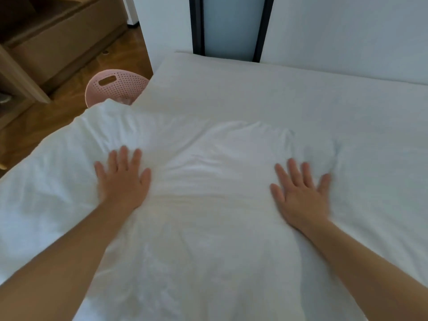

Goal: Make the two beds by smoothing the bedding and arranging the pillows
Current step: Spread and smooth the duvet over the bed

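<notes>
A white duvet point(208, 205) lies wrinkled over the near part of the bed, its far edge bunched up across the middle. Beyond it the smooth white sheet point(266, 93) of the mattress runs to the wall. My left hand point(122, 179) lies flat on the duvet's left side with fingers spread. My right hand point(301, 193) presses flat on the duvet's right side, fingers also spread. Both palms face down and hold nothing. No pillow is in view.
A pink perforated basket point(113, 85) stands on the wooden floor point(69, 117) just off the bed's far left corner. Wooden furniture point(53, 42) fills the upper left. A white wall with a dark-framed panel point(231, 26) runs behind the bed.
</notes>
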Demonstrator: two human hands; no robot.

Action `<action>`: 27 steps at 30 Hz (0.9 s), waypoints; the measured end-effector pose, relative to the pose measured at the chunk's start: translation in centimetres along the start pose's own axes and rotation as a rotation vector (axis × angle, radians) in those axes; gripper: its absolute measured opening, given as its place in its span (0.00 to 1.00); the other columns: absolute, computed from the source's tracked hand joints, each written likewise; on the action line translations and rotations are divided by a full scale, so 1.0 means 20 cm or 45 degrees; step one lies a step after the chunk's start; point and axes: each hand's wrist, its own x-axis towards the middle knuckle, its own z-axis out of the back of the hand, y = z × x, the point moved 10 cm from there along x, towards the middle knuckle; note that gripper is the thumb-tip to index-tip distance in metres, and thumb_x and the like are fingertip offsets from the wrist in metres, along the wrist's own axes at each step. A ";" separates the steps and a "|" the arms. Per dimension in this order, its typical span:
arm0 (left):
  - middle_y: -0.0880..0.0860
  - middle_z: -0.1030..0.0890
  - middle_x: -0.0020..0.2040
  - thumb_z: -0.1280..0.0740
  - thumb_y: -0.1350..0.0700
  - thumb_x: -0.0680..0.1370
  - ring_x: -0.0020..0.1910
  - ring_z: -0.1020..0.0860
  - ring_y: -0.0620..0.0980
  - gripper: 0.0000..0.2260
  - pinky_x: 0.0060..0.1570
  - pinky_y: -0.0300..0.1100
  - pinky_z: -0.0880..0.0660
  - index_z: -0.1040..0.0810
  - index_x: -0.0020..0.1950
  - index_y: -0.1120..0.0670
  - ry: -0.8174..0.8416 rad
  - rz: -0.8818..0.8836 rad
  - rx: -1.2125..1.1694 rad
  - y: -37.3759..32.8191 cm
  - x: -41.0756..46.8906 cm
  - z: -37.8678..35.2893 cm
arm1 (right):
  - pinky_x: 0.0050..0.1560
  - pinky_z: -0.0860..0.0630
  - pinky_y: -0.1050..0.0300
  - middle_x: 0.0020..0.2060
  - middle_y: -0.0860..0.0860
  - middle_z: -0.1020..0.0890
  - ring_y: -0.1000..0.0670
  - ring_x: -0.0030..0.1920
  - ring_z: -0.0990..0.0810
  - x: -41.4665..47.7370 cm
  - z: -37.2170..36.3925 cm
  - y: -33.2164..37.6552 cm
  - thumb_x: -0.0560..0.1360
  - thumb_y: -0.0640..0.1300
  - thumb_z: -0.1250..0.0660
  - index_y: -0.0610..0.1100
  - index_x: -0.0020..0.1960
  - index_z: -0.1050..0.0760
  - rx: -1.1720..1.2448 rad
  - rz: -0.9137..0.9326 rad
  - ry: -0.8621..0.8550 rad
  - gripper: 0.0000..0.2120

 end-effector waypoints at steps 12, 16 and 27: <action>0.56 0.53 0.81 0.60 0.39 0.80 0.79 0.53 0.58 0.30 0.74 0.63 0.53 0.52 0.81 0.49 0.057 -0.301 -0.103 -0.62 -0.93 0.01 | 0.73 0.60 0.32 0.80 0.52 0.58 0.45 0.79 0.61 -0.75 -0.10 -0.84 0.80 0.63 0.60 0.58 0.80 0.58 -0.027 -0.261 0.115 0.29; 0.51 0.60 0.80 0.61 0.38 0.80 0.79 0.59 0.53 0.30 0.74 0.62 0.58 0.57 0.80 0.47 0.041 -0.726 -0.339 -1.23 -1.29 0.21 | 0.72 0.62 0.31 0.79 0.51 0.59 0.43 0.79 0.62 -0.87 -0.07 -0.74 0.80 0.64 0.61 0.58 0.79 0.60 0.090 -0.083 0.041 0.30; 0.55 0.58 0.80 0.54 0.44 0.83 0.79 0.56 0.56 0.28 0.75 0.62 0.54 0.57 0.81 0.51 0.010 -0.608 -0.099 -1.49 -1.39 0.22 | 0.73 0.59 0.31 0.80 0.52 0.59 0.44 0.79 0.60 -1.06 -0.23 -1.82 0.81 0.63 0.57 0.58 0.79 0.60 0.037 -0.335 0.154 0.30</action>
